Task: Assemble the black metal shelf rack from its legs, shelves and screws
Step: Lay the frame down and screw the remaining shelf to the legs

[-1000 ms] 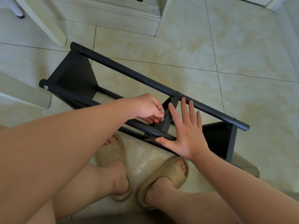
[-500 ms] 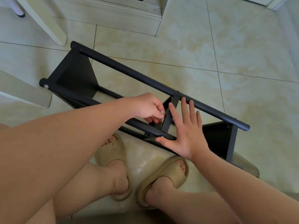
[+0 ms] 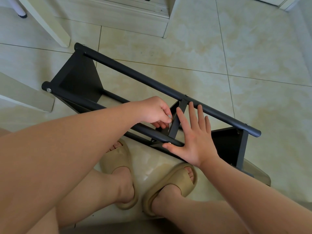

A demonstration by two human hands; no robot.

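Hardly anything has shifted in the last second: both my hands sit where they were on the black shelf rack (image 3: 152,81), which lies on its side on the tiled floor (image 3: 219,48) just beyond my sandals (image 3: 177,181). My left hand (image 3: 155,110) is curled, thumb and forefinger meeting right at the edge of the middle shelf (image 3: 174,125). Whether they pinch that edge or something small, I cannot tell. My right hand (image 3: 195,141) is spread flat with straight fingers, gripping nothing. The palm presses against the other side of that shelf, and the thumb lies along the near leg (image 3: 76,97). An end shelf (image 3: 79,78) closes the rack's left end, and another (image 3: 228,144) stands at the right.
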